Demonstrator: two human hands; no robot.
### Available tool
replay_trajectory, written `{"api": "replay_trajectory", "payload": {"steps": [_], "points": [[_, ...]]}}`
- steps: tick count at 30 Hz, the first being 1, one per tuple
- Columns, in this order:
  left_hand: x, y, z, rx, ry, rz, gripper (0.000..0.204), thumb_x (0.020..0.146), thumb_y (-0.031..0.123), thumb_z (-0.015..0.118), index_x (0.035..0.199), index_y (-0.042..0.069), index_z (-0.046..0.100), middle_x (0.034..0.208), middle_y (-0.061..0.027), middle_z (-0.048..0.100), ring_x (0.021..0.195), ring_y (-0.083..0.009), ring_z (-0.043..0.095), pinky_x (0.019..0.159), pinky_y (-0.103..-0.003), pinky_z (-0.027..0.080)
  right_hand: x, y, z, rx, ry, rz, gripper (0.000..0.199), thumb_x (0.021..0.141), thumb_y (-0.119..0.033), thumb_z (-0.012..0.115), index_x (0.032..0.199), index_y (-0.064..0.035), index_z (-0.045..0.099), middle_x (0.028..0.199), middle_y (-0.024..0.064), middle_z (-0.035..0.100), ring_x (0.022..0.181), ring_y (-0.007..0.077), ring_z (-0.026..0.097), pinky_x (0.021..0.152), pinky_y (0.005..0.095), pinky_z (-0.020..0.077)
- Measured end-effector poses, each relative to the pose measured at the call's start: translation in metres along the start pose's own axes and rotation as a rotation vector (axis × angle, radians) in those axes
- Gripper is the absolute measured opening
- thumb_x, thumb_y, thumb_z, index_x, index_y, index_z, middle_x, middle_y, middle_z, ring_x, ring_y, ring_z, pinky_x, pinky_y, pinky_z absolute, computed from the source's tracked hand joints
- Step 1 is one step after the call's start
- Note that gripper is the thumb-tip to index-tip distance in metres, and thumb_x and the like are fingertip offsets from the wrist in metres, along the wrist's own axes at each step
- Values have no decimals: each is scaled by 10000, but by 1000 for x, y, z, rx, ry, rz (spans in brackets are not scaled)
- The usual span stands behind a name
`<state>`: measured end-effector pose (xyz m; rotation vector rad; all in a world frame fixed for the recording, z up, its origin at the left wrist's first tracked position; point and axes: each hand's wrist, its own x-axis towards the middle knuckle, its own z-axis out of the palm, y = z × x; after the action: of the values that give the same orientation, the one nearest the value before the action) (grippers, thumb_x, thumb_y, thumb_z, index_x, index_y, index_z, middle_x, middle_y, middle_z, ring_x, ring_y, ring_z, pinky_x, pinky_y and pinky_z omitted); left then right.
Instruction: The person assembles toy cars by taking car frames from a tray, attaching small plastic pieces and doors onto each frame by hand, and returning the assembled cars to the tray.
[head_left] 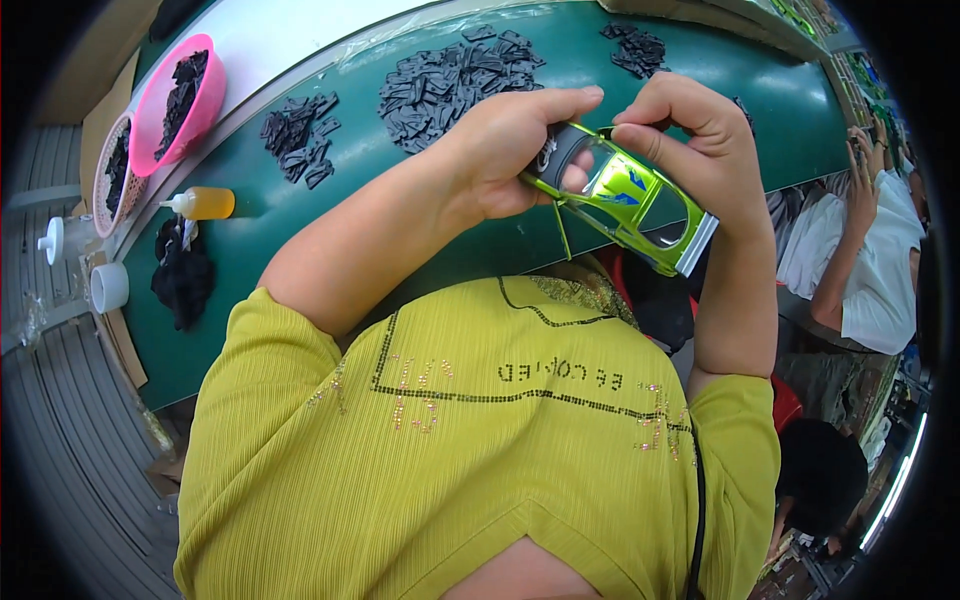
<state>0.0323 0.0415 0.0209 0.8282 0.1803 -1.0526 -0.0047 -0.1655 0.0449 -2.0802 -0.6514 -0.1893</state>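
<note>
Head view, car shell: one bright green toy car shell (640, 210), held in the air above the near edge of the green counter (245, 250), tilted, its dark end toward the left.
Left hand: the left hand (505, 150) grasps the dark end, thumb along the top, other fingers beneath, some visible through an opening.
Right hand: the right hand (710, 150) has thumb and forefinger pinched on a small dark piece (605, 131) at the shell's upper edge; how it joins the shell cannot be told.
Step in hand: seemingly fitting or adjusting that piece while the left hand steadies the shell.
Next move: likely calls for a firm left hold and slight, exact pressure from the right fingertips.
Black parts: three distinct piles, one large (460, 90), two smaller (300, 140) (637, 50); single parts overlap too much to count.
Containers of dark parts: two, a pink bowl (212, 90) and a paler basket (131, 200).
Yellow-liquid bottle: one (210, 204), on the left.
Black cloth: one bundle (182, 278), just beside the bottle.
</note>
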Motion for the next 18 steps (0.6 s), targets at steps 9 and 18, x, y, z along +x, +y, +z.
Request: {"api": "replay_trajectory", "payload": {"steps": [9, 18], "points": [[8, 12, 1, -65, 218, 277, 216, 976, 212, 609, 1032, 9, 557, 755, -101, 622, 563, -190, 622, 588, -351, 566, 9, -36, -6, -454, 68, -127, 605, 751, -270, 839, 1256, -22, 616, 1268, 147, 624, 1187, 283, 588, 1019, 365, 448], [27, -3, -22, 3, 55, 334, 224, 1007, 270, 568, 1027, 48, 582, 784, -73, 614, 612, -202, 629, 564, -346, 533, 10, -42, 27, -743, -109, -10, 868, 589, -310, 846, 1334, -16, 510, 1286, 179, 541, 1257, 354, 503, 1120, 557, 324]]}}
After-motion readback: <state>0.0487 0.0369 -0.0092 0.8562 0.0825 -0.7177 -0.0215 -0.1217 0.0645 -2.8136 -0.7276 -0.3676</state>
